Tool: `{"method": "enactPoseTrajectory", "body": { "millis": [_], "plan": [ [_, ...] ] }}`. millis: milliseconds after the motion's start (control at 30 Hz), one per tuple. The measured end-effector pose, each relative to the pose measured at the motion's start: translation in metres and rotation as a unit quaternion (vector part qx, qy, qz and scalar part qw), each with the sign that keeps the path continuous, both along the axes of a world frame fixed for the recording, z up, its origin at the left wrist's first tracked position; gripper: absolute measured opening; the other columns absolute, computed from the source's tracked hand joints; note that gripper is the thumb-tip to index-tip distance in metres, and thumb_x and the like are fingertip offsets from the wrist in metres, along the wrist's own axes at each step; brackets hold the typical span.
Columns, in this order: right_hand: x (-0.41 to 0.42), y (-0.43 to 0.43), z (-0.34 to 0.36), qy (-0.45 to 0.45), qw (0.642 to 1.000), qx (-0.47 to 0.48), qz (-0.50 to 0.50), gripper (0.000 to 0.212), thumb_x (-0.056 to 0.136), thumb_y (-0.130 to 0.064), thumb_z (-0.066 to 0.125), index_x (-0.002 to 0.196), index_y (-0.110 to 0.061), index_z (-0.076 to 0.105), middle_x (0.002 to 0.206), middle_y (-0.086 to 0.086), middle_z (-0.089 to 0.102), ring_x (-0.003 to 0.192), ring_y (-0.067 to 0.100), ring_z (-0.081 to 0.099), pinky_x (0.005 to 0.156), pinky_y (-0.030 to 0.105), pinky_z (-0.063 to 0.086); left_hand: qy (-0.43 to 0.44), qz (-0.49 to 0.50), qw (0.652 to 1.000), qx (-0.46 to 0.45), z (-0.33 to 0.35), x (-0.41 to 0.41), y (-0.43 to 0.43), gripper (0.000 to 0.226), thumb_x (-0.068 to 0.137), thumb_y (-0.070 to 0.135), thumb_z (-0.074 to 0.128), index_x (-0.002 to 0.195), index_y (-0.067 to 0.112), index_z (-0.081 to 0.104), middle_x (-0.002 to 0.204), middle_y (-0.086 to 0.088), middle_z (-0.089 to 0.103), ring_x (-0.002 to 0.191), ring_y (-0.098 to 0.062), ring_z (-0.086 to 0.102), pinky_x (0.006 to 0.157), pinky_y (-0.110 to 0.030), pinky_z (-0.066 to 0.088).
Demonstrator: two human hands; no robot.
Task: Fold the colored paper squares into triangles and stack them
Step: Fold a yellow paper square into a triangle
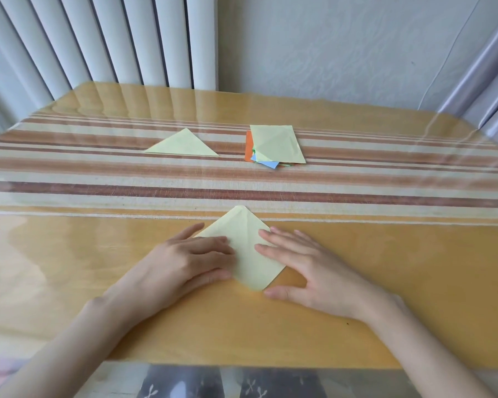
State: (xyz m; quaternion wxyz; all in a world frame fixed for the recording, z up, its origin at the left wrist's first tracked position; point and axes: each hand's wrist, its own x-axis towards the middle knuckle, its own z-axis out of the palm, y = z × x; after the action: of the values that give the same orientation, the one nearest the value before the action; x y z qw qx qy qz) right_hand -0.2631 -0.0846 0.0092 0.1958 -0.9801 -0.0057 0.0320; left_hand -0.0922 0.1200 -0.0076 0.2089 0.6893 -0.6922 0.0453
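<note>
Pale yellow paper square [246, 248]: lies flat on the counter [98, 268], near edge, centre. I see it turned cornerwise, one corner pointing away from me, one toward me. Faint crease lines run down from the far corner. Not yet folded into a triangle.

Left hand [190, 259]: released, fingers laid over the sheet's left part, pressing it down; nothing gripped. Right hand [308, 271]: released, fingers straight and flat, fingertips on the sheet's right side, thumb on the counter just beside the near corner.

Further back, on the striped runner [98, 179]: one folded yellow triangle [183, 145], lying flat, left of centre. Near it to the right, apart, a loose pile of squares [273, 142], creased yellow sheet on top, with orange, blue and green edges showing beneath.
</note>
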Motion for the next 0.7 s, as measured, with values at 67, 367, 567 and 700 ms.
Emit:
{"method": "enactPoseTrajectory", "body": {
  "millis": [67, 367, 567, 700],
  "plan": [
    [0.001, 0.000, -0.006, -0.044, 0.999, 0.006, -0.003, 0.080, 0.079, -0.078, 0.030, 0.147, -0.035, 0.031, 0.155, -0.021, 0.013, 0.141, -0.010, -0.002, 0.116, 0.018, -0.007, -0.039, 0.002, 0.998, -0.045, 0.003, -0.005, -0.003, 0.044, 0.104, 0.036, 0.034, 0.103, 0.013, 0.072, 0.106, 0.004, 0.070, 0.101, -0.014, 0.066, 0.104, -0.035, 0.038],
    [0.011, 0.011, 0.000, -0.240, 0.959, 0.123, -0.083, 0.029, 0.091, -0.037, 0.054, 0.084, -0.014, 0.071, 0.082, -0.009, 0.066, 0.086, 0.006, 0.059, 0.086, 0.024, 0.042, 0.191, 0.102, 0.964, -0.156, 0.022, -0.021, -0.005, 0.007, 0.096, 0.034, 0.044, 0.094, 0.028, 0.046, 0.087, 0.019, 0.055, 0.071, -0.008, 0.056, 0.058, -0.017, 0.044],
    [0.019, 0.028, 0.049, -0.215, 0.858, 0.439, -0.155, 0.014, 0.090, -0.019, 0.061, 0.079, -0.019, 0.069, 0.070, -0.003, 0.069, 0.068, 0.010, 0.063, 0.066, 0.019, 0.045, 0.271, 0.206, 0.917, -0.209, 0.058, -0.013, -0.021, 0.020, 0.095, 0.045, 0.049, 0.083, 0.030, 0.045, 0.059, -0.006, 0.054, 0.050, -0.014, 0.034, 0.046, -0.021, 0.024],
    [0.029, 0.027, 0.037, -0.180, 0.872, 0.395, -0.224, 0.018, 0.091, -0.015, 0.063, 0.104, -0.027, 0.063, 0.077, 0.000, 0.075, 0.074, 0.016, 0.070, 0.069, 0.028, 0.052, 0.217, 0.290, 0.929, -0.082, 0.045, 0.005, -0.033, 0.028, 0.089, 0.056, 0.040, 0.085, 0.030, 0.049, 0.056, 0.004, 0.057, 0.050, -0.012, 0.046, 0.047, -0.026, 0.029]
  ]
}}
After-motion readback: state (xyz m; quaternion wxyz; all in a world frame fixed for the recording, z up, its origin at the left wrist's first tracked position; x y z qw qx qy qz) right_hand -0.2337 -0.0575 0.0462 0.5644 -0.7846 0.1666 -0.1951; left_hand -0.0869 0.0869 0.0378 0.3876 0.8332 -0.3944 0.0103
